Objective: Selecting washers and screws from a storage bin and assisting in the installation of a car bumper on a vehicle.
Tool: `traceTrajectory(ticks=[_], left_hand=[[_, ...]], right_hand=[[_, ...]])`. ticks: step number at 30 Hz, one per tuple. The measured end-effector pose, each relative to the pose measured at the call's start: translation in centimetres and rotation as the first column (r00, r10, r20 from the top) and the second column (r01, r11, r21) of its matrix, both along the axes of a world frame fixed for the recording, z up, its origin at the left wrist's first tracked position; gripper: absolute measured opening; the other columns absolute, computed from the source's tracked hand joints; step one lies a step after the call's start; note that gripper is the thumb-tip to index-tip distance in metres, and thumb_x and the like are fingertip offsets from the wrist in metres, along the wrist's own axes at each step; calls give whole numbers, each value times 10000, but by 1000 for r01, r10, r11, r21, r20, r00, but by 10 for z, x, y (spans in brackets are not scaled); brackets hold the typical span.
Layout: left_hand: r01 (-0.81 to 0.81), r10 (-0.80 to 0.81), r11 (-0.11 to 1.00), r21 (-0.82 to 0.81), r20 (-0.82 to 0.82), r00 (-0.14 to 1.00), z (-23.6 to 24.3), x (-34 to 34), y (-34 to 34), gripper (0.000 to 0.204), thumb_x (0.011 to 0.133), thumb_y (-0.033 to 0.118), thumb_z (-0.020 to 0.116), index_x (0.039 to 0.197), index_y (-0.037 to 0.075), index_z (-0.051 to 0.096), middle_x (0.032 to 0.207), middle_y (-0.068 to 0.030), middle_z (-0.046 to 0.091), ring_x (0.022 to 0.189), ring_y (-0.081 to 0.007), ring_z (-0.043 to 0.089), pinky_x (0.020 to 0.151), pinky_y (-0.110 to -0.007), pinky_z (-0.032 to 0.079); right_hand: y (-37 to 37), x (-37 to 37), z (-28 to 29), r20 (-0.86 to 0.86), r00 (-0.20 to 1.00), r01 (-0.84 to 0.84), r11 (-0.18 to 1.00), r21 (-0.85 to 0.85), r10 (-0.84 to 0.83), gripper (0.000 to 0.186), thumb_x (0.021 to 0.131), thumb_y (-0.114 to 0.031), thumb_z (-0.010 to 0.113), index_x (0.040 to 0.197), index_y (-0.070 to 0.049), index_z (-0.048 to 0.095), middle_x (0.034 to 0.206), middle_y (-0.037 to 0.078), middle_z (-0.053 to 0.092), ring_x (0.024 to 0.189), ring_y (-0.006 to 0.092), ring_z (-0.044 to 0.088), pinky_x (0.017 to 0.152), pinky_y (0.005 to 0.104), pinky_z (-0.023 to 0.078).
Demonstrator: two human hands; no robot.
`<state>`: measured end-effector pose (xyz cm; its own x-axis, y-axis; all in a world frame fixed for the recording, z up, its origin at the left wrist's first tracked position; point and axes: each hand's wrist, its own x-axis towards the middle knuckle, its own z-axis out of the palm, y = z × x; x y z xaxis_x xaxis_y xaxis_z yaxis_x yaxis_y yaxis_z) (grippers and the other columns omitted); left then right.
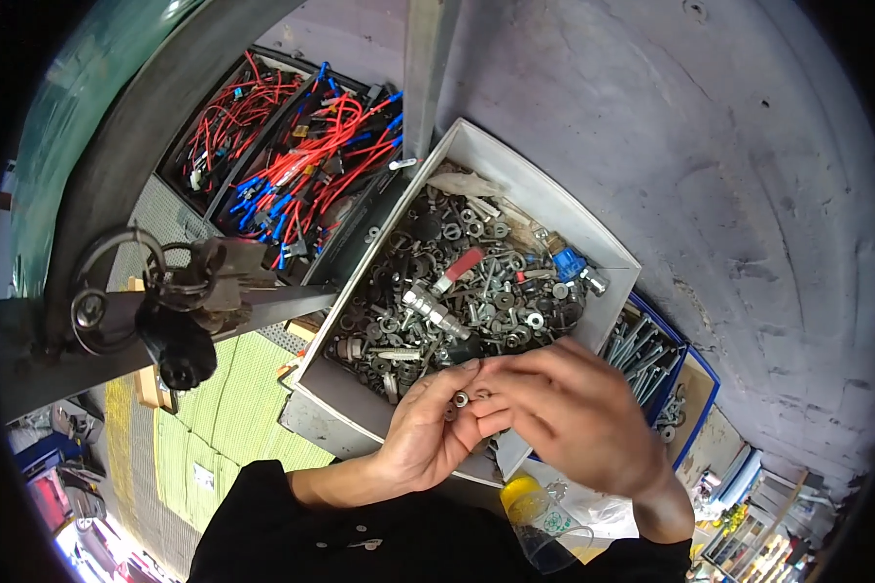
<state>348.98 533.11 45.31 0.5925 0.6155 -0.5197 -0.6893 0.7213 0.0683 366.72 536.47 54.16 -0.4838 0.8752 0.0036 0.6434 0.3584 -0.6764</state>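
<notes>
My left hand (428, 428) is cupped, palm up, over the near edge of a grey metal box (554, 194). Small ring-shaped metal pieces, nuts or washers (461, 398), lie at its fingers. My right hand (588, 418) comes in from the right, slightly blurred, with its fingers curled together over the left palm. Whatever its fingertips pinch is hidden. Just beyond both hands, the box holds a heap of loose nuts, bolts and washers (496, 282). A red-handled fitting (459, 270), a silver coupling (436, 313) and a blue valve (567, 262) rest on that heap.
Red and blue wire leads (311, 155) fill black bins at the far left. Keys (190, 291) hang on a ring at the left, by a metal frame bar (423, 78). Long bolts (637, 350) lie in a blue-edged bin at right. A yellow-lidded clear container (535, 515) is near me.
</notes>
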Motion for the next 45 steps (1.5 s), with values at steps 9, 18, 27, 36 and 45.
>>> traceTrajectory(ticks=[9,18,27,36,45], left_hand=[[254,-284,930,266,80,956,17,-11,5,473,1097,116,248,1518,-96,288,1341,-349,557,1191,-454,620,994,-485,564],[313,-438,893,325,460,773,3,-21,0,464,1039,33,321,1467,-140,357,1396,-345,513,1279,-455,554,1121,-552,445],[395,-455,890,226,426,782,15,-16,-17,511,1073,106,318,1529,-107,231,1318,-394,549,1256,-530,542,1097,-602,440],[509,-588,809,294,418,693,28,-22,-13,510,1108,135,284,1581,-23,175,1491,-337,418,1357,-459,475,1152,-537,405],[539,-646,763,358,456,612,19,-19,-13,507,1103,149,308,1562,-50,222,1435,-324,487,1304,-432,541,1126,-523,440]], right_hand=[[42,39,-84,737,577,83,923,375,-351,243,857,-183,690,996,14,661,954,157,619,924,304,594,888,431,444],[22,6,-67,66,991,109,987,115,-117,471,941,-274,695,1246,76,608,955,163,642,847,298,628,827,444,515],[27,-25,-96,571,772,269,958,105,-279,703,1063,-450,400,1338,193,473,1313,524,411,1291,689,370,1114,646,344],[29,-18,-76,455,820,298,938,177,-347,703,1057,-434,428,1469,128,330,1404,470,377,1259,619,467,1055,638,412],[20,-12,-85,180,977,91,989,115,-111,732,1052,-498,390,1398,144,455,1402,460,413,1252,635,457,1090,678,326]])
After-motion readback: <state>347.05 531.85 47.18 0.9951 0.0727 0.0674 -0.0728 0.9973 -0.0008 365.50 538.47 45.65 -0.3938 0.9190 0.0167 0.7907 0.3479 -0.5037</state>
